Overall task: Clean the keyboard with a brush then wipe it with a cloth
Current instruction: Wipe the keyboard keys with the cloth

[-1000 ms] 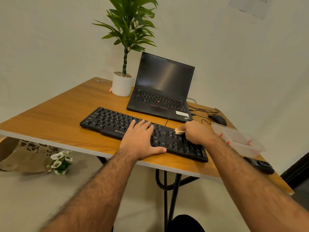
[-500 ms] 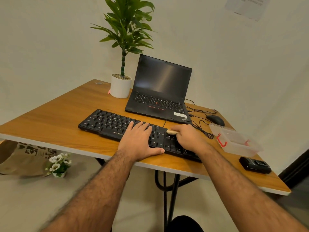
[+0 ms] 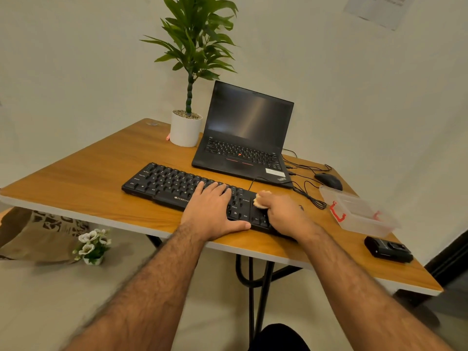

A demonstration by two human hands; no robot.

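A black keyboard lies along the front of the wooden table. My left hand lies flat on the keys right of the middle, fingers straight, thumb at the front edge. My right hand is over the keyboard's right end and grips a small pale cloth, of which a crumpled bit sticks out at the left of the fist and touches the keys. The right end of the keyboard is hidden under that hand. No brush is visible.
An open black laptop stands behind the keyboard, a potted plant to its left. On the right are a mouse, loose cables, a clear plastic box and a small black device. The table's front edge runs just below my wrists.
My right hand with the cloth has slid left along the keyboard's right part. My left hand has stayed on the keys. The camera has shifted slightly.
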